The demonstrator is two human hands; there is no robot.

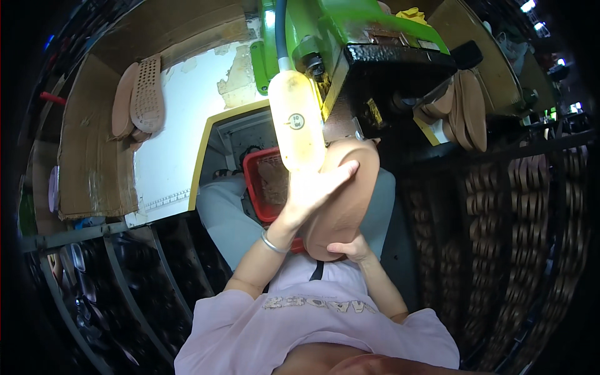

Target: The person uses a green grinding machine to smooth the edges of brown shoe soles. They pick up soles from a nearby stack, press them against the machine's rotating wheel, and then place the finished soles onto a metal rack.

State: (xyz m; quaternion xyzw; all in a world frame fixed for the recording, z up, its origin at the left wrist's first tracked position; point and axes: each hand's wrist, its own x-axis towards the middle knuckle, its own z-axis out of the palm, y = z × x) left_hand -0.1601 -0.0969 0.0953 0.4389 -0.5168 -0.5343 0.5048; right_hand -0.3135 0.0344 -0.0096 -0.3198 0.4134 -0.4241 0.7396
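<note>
Tan sole [351, 197], left hand [315, 190] gripping left side, right hand [355, 247] near end

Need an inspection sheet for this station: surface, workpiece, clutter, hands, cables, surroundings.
Surface: white worktop, yellow-edged, patchy finish, ruler scale along the near edge.
Workpiece: tan sole, held above the lap.
Clutter: loose soles beside cardboard at left; more soles at right; red basket below, contents unclear.
Hands: left hand against the sole, fingers lost in glare; right hand grips its near end, thumb on top.
Cables: dark hose or cable reaching the lit lamp.
Surroundings: green machine ahead; racks of brownish items at right.
</note>
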